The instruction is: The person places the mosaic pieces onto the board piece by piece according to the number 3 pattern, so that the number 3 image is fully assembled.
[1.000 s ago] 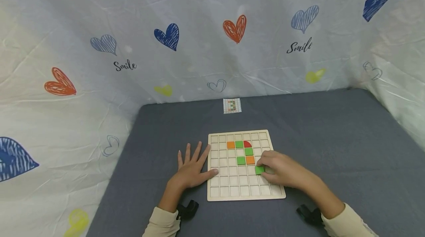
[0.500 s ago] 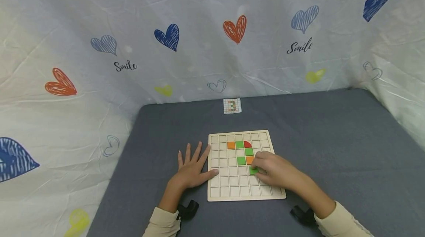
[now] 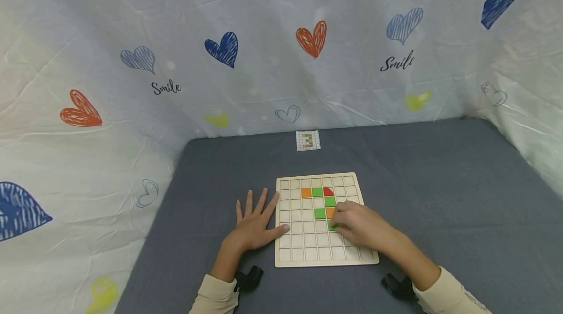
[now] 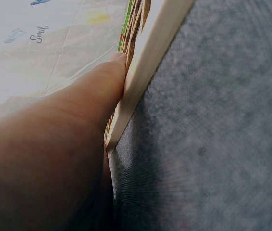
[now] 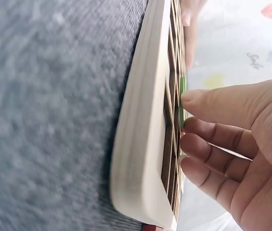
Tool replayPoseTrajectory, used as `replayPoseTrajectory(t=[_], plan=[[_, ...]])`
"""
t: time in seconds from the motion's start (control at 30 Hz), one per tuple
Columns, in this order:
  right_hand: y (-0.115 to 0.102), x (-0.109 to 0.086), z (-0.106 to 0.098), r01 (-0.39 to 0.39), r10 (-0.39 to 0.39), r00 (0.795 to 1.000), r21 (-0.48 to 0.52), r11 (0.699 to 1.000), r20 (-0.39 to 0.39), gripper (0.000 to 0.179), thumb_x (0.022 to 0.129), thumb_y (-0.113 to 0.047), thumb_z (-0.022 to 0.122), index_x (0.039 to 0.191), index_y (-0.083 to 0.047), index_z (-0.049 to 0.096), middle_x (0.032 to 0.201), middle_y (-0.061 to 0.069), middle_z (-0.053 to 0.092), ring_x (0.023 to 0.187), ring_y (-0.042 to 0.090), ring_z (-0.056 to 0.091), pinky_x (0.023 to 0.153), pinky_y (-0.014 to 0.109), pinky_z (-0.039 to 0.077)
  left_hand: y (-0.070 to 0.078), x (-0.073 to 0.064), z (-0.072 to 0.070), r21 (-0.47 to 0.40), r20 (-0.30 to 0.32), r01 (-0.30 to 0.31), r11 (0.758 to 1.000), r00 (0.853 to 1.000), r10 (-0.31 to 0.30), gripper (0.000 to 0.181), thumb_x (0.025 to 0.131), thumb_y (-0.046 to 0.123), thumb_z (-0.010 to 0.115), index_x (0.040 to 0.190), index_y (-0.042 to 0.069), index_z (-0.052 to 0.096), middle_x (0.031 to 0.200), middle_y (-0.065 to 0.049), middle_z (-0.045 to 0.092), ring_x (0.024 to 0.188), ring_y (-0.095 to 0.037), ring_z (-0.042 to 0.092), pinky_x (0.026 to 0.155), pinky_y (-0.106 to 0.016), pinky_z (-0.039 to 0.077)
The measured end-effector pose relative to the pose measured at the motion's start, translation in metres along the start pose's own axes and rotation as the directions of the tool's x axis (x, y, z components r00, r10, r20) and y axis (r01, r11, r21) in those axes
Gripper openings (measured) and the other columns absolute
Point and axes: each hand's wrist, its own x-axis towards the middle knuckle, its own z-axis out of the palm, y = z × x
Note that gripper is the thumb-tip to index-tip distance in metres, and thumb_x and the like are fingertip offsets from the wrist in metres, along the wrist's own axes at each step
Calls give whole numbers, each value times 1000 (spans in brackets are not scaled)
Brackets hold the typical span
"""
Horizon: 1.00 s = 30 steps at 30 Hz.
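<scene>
A pale wooden grid board (image 3: 297,254) lies flat before me. My left hand (image 3: 251,230) is spread on the cloth at its left edge, thumb lying over the rim. My right hand (image 3: 362,223) pinches a green square tile (image 3: 332,226) over a cell just below an orange tile (image 3: 330,212); its fingers partly cover both. In the right wrist view, thumb and fingertips meet that green tile (image 5: 182,103) close over the grid. Other tiles sit in cells: an orange one (image 3: 306,192), green ones (image 3: 317,192) and a red quarter-round (image 3: 327,191).
A small printed card (image 3: 308,141) with a coloured grid pattern lies at the back of the dark grey table cloth (image 3: 418,167). A white curtain (image 3: 264,79) with hearts hangs behind. Black straps (image 3: 249,279) are on both wrists. Something red (image 5: 151,227) shows by the board's corner.
My right hand has slid left with the green tile, from right of the orange tile's column to the cell below that tile. The left hand has stayed in place.
</scene>
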Motion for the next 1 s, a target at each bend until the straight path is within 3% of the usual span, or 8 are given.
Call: replayPoseTrajectory(t=[0.33,0.63,1.0], plan=[[-9,-4,-2,11,-13,1000,-76,997,-27,14,84,1,76,90,-11,77,90,-4,66,82,14,61,72,31,53,2,-2,-3,-2,4,12,1000,1000,-12,92,92,71,52,163,26,16,168,-9,3,149,-42,-15,111,-67,-13],[1,-19,-19,-84,82,995,26,996,53,20,92,-2,70,111,-7,75,108,0,72,101,18,65,88,41,53,2,-1,-3,-6,4,9,1000,1000,-9,91,92,70,53,163,26,17,168,-9,4,149,-43,-14,110,-67,-13],[27,-52,-45,-229,230,973,-29,973,7,28,85,4,74,110,-7,73,105,0,68,94,18,62,81,43,54,4,-2,-2,-17,-6,-1,1000,1000,1,92,92,67,56,163,23,19,167,-12,5,149,-44,-13,110,-67,-14]])
